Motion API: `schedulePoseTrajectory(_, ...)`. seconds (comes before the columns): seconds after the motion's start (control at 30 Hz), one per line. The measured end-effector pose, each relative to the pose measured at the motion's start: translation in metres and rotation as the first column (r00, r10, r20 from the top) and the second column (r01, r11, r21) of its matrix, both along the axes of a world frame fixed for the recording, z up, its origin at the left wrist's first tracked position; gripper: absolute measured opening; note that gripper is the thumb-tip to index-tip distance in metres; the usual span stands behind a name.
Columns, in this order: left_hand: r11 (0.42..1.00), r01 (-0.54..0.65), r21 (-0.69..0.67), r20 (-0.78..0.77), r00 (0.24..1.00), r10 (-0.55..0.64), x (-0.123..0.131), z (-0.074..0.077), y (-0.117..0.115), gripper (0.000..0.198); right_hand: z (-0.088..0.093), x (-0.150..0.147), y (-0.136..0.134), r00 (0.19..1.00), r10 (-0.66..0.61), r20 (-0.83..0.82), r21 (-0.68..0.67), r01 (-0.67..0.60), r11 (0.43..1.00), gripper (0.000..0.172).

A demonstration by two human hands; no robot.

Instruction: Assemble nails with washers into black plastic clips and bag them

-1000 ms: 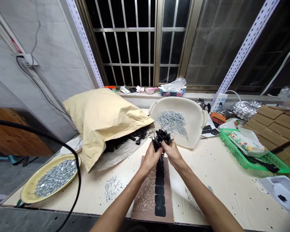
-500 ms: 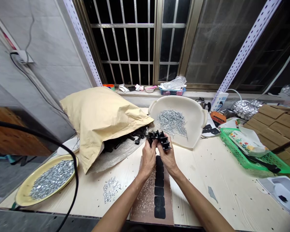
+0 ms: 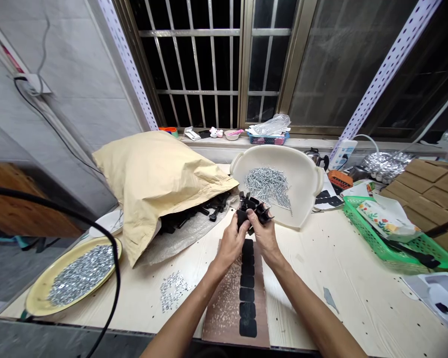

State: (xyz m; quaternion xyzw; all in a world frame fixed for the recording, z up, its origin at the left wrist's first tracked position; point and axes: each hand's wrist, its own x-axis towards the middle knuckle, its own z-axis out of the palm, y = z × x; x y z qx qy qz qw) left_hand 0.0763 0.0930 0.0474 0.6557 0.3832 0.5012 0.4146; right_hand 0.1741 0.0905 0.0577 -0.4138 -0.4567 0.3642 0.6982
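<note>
A ribbed black moulded plastic piece (image 3: 252, 209) is held in the air by both hands, above the far end of a row of black rectangular pads (image 3: 247, 294) laid on a brown board (image 3: 220, 313), with a white plastic tray (image 3: 306, 174) just beyond it. The left hand (image 3: 230, 244) is closed around the near left side of the piece, and the right hand (image 3: 265, 234) is pinching its right side, so that much of its shape is hidden by the fingers. It is judged to be light and stiff, with little give, though its thin projecting ribs may be brittle if bent. Its matt ridges should offer a secure hold, and it is probably best taken by the thicker central body rather than by the ribs. More black pieces (image 3: 212, 213) lie spilled from a cream paper sack (image 3: 160, 186) to the left, on a sheet of bubble wrap (image 3: 182, 236). A heap of silver screws (image 3: 267, 186) is contained in the tray, while a yellow plate (image 3: 37, 298) of small metal parts sits at the near left of the surface (image 3: 339, 303).
</note>
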Motion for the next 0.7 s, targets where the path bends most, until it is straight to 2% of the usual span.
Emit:
schedulePoseTrajectory(0.1,0.995,0.088,-0.048,0.004,0.996,-0.088,-0.003,0.006,0.001,0.043,-0.001,0.003,0.001,0.999,0.021,-0.038,-0.048,-0.023,0.999,0.038)
schedulePoseTrajectory(0.2,0.998,0.06,0.0,-0.03,0.998,-0.06,-0.003,0.011,0.001,0.044,-0.005,0.003,0.004,0.978,0.044,-0.202,-0.104,-0.067,0.992,0.045)
schedulePoseTrajectory(0.27,0.999,0.036,0.024,-0.027,0.999,-0.035,-0.002,0.015,0.0,0.041,-0.005,0.003,0.005,0.966,0.059,-0.253,-0.075,-0.08,0.994,0.052)
schedulePoseTrajectory(0.37,0.999,-0.012,0.04,0.021,1.0,0.011,-0.001,0.02,-0.002,0.04,-0.003,0.003,0.004,0.967,0.095,-0.234,-0.031,-0.105,0.994,0.055)
schedulePoseTrajectory(0.43,0.998,0.051,-0.033,0.107,0.993,-0.048,0.001,0.023,-0.004,0.041,-0.001,0.002,0.001,0.971,0.087,-0.222,-0.044,-0.099,0.994,0.053)
schedulePoseTrajectory(0.53,0.972,0.174,-0.16,0.262,0.957,-0.128,0.003,0.025,-0.006,0.044,0.005,-0.001,-0.009,0.991,-0.007,-0.136,-0.037,0.002,0.999,0.052)
schedulePoseTrajectory(0.63,0.952,0.223,-0.21,0.38,0.916,-0.131,0.005,0.022,-0.004,0.048,0.007,-0.004,-0.014,0.995,-0.094,0.009,0.038,0.094,0.995,0.053)
schedulePoseTrajectory(0.7,0.946,0.25,-0.208,0.389,0.908,-0.154,0.006,0.017,0.0,0.051,0.004,-0.005,-0.011,0.996,-0.084,0.016,0.022,0.084,0.996,0.052)
